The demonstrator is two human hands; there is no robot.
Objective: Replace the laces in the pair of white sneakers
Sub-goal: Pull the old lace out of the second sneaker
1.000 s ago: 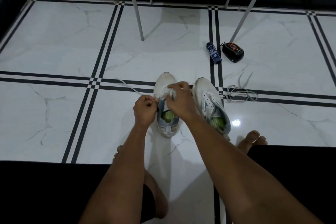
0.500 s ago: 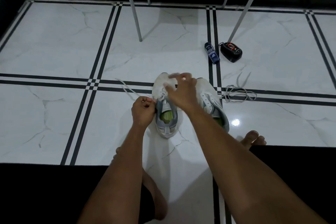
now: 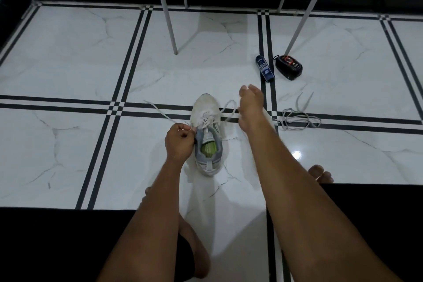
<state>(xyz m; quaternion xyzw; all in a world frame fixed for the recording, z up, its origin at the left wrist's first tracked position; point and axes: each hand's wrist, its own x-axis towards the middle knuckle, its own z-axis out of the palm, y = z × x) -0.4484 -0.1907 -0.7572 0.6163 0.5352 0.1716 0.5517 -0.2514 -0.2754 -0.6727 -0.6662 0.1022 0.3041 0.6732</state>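
A white sneaker [image 3: 207, 135] with a grey collar and green insole stands on the floor, toe pointing away from me. A white lace [image 3: 207, 119] is threaded through its upper eyelets. My left hand [image 3: 179, 143] pinches the lace at the shoe's left side; that lace end trails left across the floor. My right hand [image 3: 250, 107] is lifted to the right of the toe and holds a loop of the same lace drawn out from the eyelets. The second sneaker [image 3: 268, 115] is almost wholly hidden behind my right forearm. A loose grey lace [image 3: 297, 119] lies on the floor to the right.
A blue bottle [image 3: 264, 68] and a black shoe-polish case [image 3: 288, 67] lie beyond the shoes. The white legs of a table [image 3: 168, 14] stand at the back. My bare feet [image 3: 320, 174] rest on the marble floor near a black mat [image 3: 57, 242].
My right hand has left the eyelets and moved up and to the right, drawing a lace loop out. My left hand stays pinching the lace at the shoe's left side.
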